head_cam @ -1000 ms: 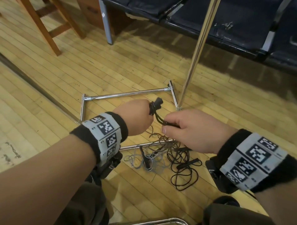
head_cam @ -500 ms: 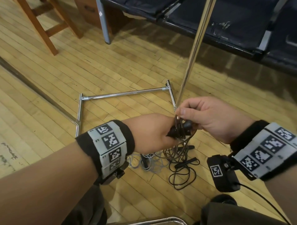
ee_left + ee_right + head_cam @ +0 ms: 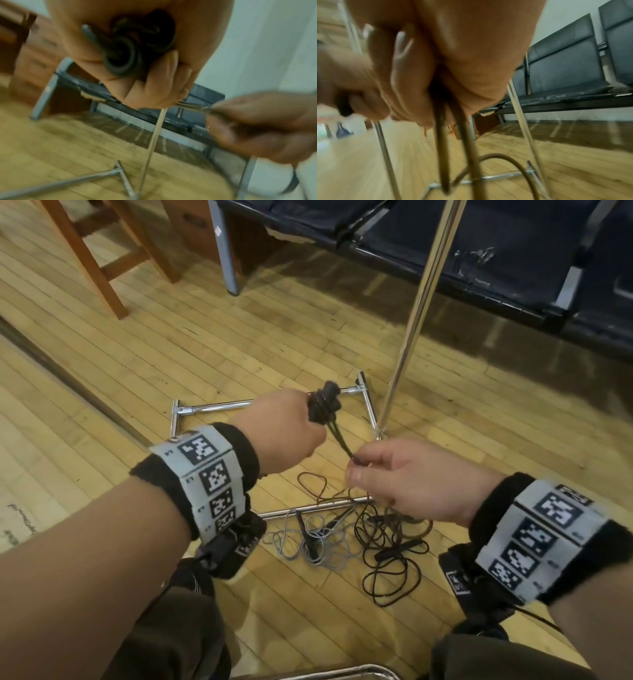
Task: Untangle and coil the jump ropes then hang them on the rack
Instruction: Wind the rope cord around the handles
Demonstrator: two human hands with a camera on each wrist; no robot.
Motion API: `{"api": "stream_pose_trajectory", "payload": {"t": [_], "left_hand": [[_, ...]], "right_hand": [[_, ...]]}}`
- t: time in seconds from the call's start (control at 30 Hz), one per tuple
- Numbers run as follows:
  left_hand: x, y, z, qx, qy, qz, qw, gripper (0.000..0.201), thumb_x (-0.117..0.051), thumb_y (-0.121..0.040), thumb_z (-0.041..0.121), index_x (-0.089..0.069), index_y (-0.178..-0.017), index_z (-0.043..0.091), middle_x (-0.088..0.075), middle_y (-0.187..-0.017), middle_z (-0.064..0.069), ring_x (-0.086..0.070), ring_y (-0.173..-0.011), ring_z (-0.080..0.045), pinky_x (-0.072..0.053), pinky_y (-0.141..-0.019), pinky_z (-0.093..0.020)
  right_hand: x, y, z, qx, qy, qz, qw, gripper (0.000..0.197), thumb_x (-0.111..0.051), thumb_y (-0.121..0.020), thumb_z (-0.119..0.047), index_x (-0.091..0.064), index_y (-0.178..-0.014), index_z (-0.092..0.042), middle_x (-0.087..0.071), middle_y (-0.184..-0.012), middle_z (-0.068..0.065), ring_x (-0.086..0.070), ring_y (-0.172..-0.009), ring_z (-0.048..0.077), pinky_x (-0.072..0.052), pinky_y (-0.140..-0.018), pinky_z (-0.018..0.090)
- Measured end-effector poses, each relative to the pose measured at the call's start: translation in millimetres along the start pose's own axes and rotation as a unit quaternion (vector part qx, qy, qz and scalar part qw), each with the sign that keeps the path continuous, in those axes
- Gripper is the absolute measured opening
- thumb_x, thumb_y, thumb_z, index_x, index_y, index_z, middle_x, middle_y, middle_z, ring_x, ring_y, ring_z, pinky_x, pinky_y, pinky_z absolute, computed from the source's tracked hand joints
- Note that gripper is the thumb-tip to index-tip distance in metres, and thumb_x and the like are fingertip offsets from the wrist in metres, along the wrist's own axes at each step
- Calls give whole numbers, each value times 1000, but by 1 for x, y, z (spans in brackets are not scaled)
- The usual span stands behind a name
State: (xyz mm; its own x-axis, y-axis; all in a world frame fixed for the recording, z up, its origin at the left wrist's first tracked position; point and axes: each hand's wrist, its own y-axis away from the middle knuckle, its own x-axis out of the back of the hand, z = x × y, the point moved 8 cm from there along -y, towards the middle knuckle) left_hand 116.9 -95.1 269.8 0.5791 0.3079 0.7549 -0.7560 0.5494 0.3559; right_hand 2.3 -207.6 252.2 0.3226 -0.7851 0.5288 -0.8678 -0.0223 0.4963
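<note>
My left hand (image 3: 287, 429) grips a bundle of black jump rope handles wound with cord (image 3: 325, 405), seen close up in the left wrist view as the handle bundle (image 3: 130, 47). Two strands run taut from it down to my right hand (image 3: 394, 474), which pinches the dark rope (image 3: 346, 446). In the right wrist view the rope strands (image 3: 453, 142) hang below my fingers. On the floor under my hands lies a tangle of grey rope (image 3: 308, 542) and black rope (image 3: 387, 549) with loose handles. The chrome rack's base (image 3: 219, 407) and upright pole (image 3: 421, 302) stand just beyond.
Dark blue bench seats (image 3: 479, 244) on metal legs line the far side. A wooden stool (image 3: 102, 258) stands at the far left. A dark strip (image 3: 68, 378) crosses the plank floor at left. Another chrome bar (image 3: 329, 672) lies by my knees.
My hands, close together half a second ago, have drawn apart: the left lifted the handle bundle away and left, the right dropped back toward me, pulling the strands taut.
</note>
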Motion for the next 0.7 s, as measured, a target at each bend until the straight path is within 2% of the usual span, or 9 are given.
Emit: {"api": "stream_pose_trajectory", "payload": {"t": [0.1, 0.23, 0.33, 0.4, 0.47, 0.53, 0.6, 0.67, 0.7], "left_hand": [[-11, 1, 0, -21, -139, -31, 990, 20, -54, -101, 26, -50, -82, 25, -62, -79, 1, -56, -63, -13, -36, -49, -26], [-53, 16, 14, -112, -238, -167, 950, 20, -50, -104, 24, -48, -84, 25, -58, -78, 4, -50, -64, -9, -33, -52, -24], [-74, 29, 25, -163, -264, -221, 924, 27, -49, -105, 28, -48, -78, 23, -52, -71, 5, -46, -57, -8, -31, -49, -22], [-78, 32, 31, -172, -243, -226, 927, 33, -53, -104, 32, -47, -72, 26, -52, -66, 6, -45, -52, -7, -32, -47, -21], [-76, 34, 37, -183, -187, -227, 938, 33, -57, -103, 35, -51, -72, 27, -55, -65, 5, -48, -51, -7, -37, -50, -21], [-71, 34, 42, -191, -115, -223, 949, 30, -61, -101, 36, -57, -73, 26, -62, -64, 4, -53, -52, -6, -43, -53, -20], [-64, 35, 46, -190, -54, -211, 957, 24, -66, -99, 34, -63, -77, 24, -71, -66, 4, -60, -53, -4, -44, -51, -14], [-54, 34, 49, -180, 10, -189, 965, 19, -70, -96, 32, -66, -79, 26, -75, -67, 9, -65, -54, -4, -46, -50, -12], [-48, 33, 50, -174, 35, -174, 969, 20, -72, -95, 32, -65, -77, 27, -74, -65, 11, -64, -52, -3, -48, -50, -14]], "right_hand": [[-2, 3, -23, 60, 71, 7, 996, 34, -55, -99, -50, -69, -91, -20, -67, -80, 11, -62, -69, 25, -52, -66, 51], [13, 9, -27, 89, 71, 42, 993, 33, -58, -94, -50, -71, -79, -24, -66, -74, 7, -60, -68, 23, -46, -57, 35], [25, 11, -18, 90, 24, 61, 994, 24, -67, -88, -45, -73, -76, -25, -69, -73, 1, -61, -68, 15, -49, -59, 27], [28, 10, -13, 97, -43, 55, 993, 14, -75, -86, -33, -74, -79, -21, -73, -75, -4, -65, -68, 7, -54, -63, 19], [30, 9, -6, 98, -140, 44, 984, 19, -74, -82, -29, -72, -83, -11, -72, -75, -2, -66, -69, 8, -55, -65, 18], [29, 8, -1, 82, -227, 31, 970, 30, -72, -78, -33, -67, -86, -4, -69, -77, 6, -64, -69, 15, -55, -62, 22], [28, 6, 5, 60, -271, 38, 960, 40, -70, -74, -45, -63, -87, -8, -62, -79, 12, -58, -69, 25, -51, -63, 33], [28, 3, 13, 31, -309, 61, 948, 41, -67, -74, -51, -60, -88, -12, -56, -89, 16, -49, -78, 31, -39, -67, 44], [27, 1, 17, 21, -333, 65, 940, 38, -65, -78, -49, -61, -89, -13, -55, -92, 17, -45, -78, 32, -34, -64, 42]]}}
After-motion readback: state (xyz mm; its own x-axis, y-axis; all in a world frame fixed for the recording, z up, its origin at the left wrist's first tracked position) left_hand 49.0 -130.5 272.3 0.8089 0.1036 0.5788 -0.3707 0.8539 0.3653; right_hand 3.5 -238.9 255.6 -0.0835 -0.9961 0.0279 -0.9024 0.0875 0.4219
